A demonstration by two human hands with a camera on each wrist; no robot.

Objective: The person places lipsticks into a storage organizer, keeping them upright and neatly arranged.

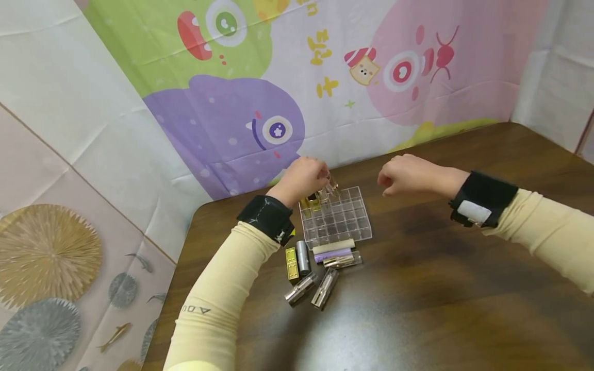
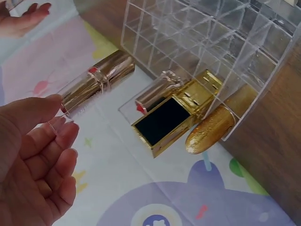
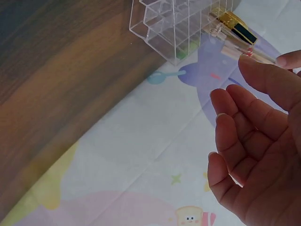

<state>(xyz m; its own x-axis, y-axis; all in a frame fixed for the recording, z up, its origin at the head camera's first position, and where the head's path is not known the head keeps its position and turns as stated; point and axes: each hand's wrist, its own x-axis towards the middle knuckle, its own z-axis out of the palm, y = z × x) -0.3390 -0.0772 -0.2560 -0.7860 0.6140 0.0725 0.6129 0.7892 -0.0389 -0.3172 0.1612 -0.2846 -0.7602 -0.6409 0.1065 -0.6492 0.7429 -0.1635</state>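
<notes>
L hand, frame centre, pinches a clear-capped lipstick above the acrylic organizer. R hand, centre-right, hovers w/ fingers loosely curled, holding nothing.

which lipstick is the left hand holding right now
The clear-capped rose-gold lipstick, pinched in the left hand above the clear organizer. The others stand in its slots or lie on the table.

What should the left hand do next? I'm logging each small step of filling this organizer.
Probably lower the lipstick that the left hand pinches into an empty cell of the clear organizer; three tubes already stand in its far corner.
</notes>
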